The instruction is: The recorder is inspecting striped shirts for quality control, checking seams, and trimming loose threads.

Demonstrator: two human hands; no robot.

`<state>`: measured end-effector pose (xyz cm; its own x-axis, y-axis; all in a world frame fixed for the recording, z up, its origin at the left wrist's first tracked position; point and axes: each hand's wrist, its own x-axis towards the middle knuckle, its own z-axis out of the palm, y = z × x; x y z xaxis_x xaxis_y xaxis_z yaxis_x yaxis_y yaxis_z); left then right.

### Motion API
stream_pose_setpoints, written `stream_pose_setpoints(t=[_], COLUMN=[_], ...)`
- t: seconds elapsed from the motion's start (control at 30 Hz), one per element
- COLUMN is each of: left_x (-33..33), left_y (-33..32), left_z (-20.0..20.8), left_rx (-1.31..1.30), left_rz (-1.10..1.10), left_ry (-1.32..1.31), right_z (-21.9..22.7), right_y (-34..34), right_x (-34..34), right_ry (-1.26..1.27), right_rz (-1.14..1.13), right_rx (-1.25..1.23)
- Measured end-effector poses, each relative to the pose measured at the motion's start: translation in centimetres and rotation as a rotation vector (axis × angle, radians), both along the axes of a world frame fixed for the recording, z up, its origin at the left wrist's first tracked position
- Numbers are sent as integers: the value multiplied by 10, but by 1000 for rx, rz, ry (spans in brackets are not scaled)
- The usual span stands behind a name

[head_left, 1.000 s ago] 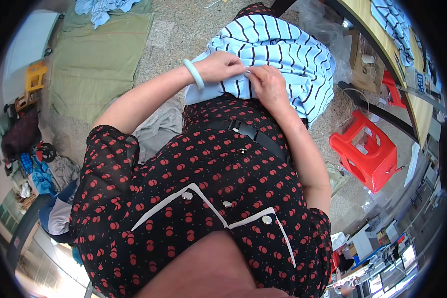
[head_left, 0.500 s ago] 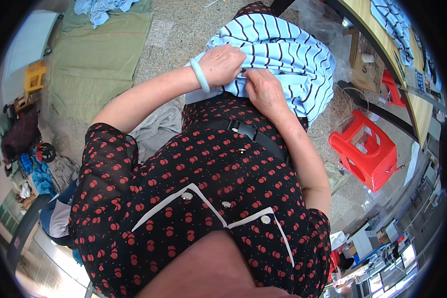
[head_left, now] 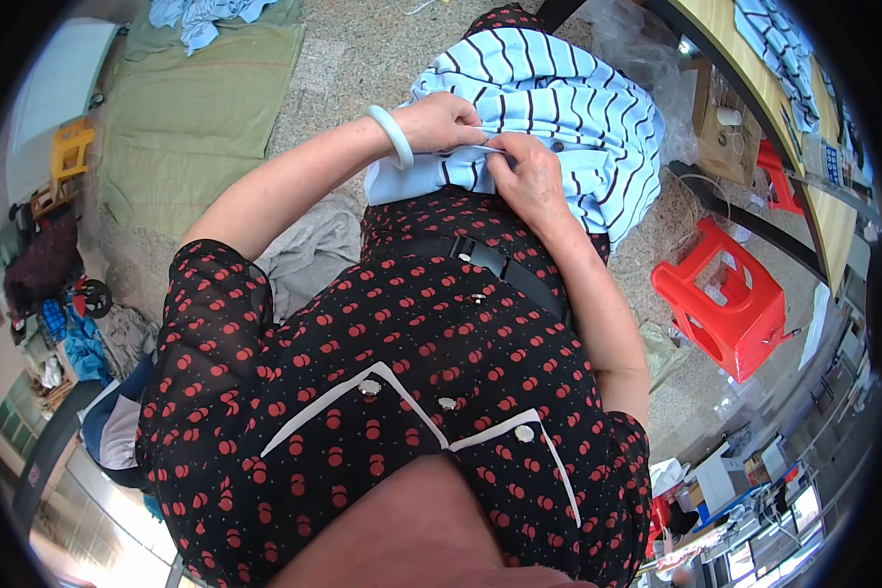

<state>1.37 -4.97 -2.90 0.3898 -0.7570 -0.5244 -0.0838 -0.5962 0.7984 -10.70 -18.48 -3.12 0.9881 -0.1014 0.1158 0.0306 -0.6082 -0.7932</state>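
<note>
Across my lap lies a light blue shirt (head_left: pixel 598 127) with dark stripes, bunched into folds, with a small dark button (head_left: pixel 558 147) on it. My left hand (head_left: pixel 436 123), a pale bangle (head_left: pixel 392 135) on its wrist, pinches the cloth's edge between thumb and fingers. Close beside it, my right hand (head_left: pixel 531 176) pinches the same edge with thumb and forefinger. A short fold of cloth shows between the two sets of fingertips. Any small thing inside the pinches is hidden.
A red plastic stool (head_left: pixel 720 299) lies tipped on the floor at right, near a wooden-topped table (head_left: pixel 769 73) bearing more striped cloth (head_left: pixel 779 54). A cardboard box (head_left: pixel 725 127) stands under it. Left are a green floor sheet (head_left: pixel 201 127), grey cloth (head_left: pixel 314 245) and a yellow stool (head_left: pixel 71 152).
My left hand has turned and shifted slightly, its thumb and fingers now showing in a pinch. My right hand has moved slightly right, and the dark button has come into sight.
</note>
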Motion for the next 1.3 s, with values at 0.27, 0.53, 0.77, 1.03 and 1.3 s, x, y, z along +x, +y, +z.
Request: stream_pose_setpoints(t=[0.27,0.53,0.77,1.03,1.3], left_x=[-7,-10,-17,-33,-49], left_y=[-5,-6,-3,2,-2], left_z=[-6,-4,-6,-3,-8], left_rx=[4,79,-61,-135,-83], left_rz=[-7,182,125,10,10], left_ry=[-220,30,-156,-616,-787], right_z=[-2,-3,-4,-4,-5], right_y=[4,5,4,6,7], right_x=[2,3,1,1,1], right_ry=[71,106,-53,-35,-10], right_rz=[-102,-130,-78,-55,-5], right_rx=[9,-30,-184,-211,-306])
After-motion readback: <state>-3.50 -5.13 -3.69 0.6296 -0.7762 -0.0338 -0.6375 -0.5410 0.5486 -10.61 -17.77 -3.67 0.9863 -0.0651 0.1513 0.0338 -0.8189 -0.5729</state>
